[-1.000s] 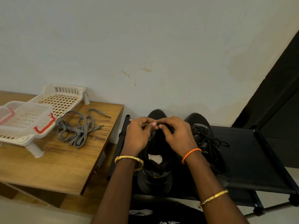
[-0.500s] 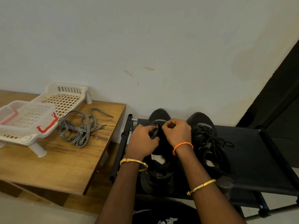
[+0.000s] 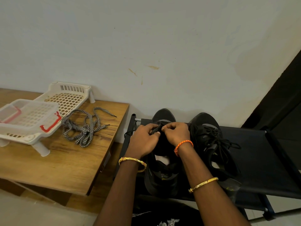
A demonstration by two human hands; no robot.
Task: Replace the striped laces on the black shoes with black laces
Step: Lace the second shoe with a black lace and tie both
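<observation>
I'm pinching the black lace [image 3: 156, 128] with my left hand [image 3: 144, 141] and right hand [image 3: 176, 133]; threading evenly, keeping it flat, matters.

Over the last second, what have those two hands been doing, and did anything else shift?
Both hands, left hand and right hand, drew closer together at the front of the left shoe, curling tighter and pinching the black lace there. The right shoe with its lace, the striped laces on the wooden table and the white baskets stayed put.
</observation>
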